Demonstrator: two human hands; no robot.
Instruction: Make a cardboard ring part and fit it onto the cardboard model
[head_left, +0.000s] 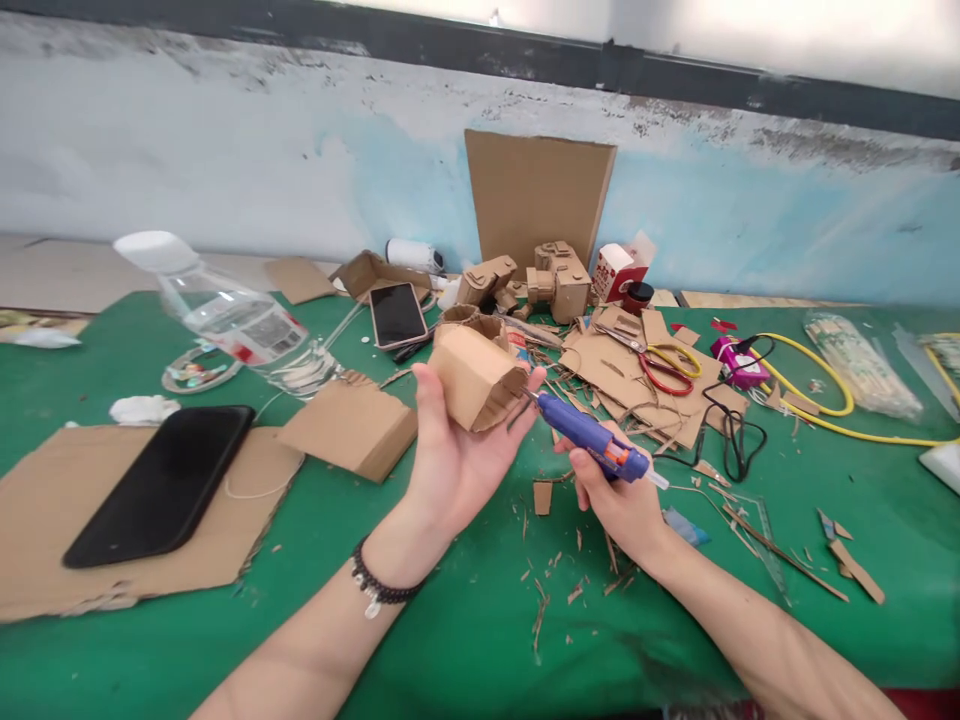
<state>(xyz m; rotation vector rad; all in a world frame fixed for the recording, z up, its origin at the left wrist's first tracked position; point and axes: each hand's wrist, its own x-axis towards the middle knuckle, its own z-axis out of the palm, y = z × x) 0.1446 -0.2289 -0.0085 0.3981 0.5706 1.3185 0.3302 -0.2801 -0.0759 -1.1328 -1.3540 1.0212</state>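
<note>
Resting in my left hand (450, 465) is a folded cardboard piece (472, 375), hollow, with bent, angled sides. The thumb presses its left side and the fingers pass beneath it. My right hand (619, 500) grips a blue hot glue gun (585, 430) with a clear glue stick poking out of its back end. The gun's nozzle points left and lies close to the cardboard's right edge; I cannot tell whether it touches. Below the piece, a small cardboard scrap (542, 497) lies on the green table (480, 640).
A clear bottle (240, 310) and a black phone (161, 485) on cardboard are at left. Behind my hands are a second phone (398, 315) and a cardboard camera model (561, 280). Scissors (667, 368), a purple power socket (739, 362), a yellow cable (814, 365) and scraps lie right.
</note>
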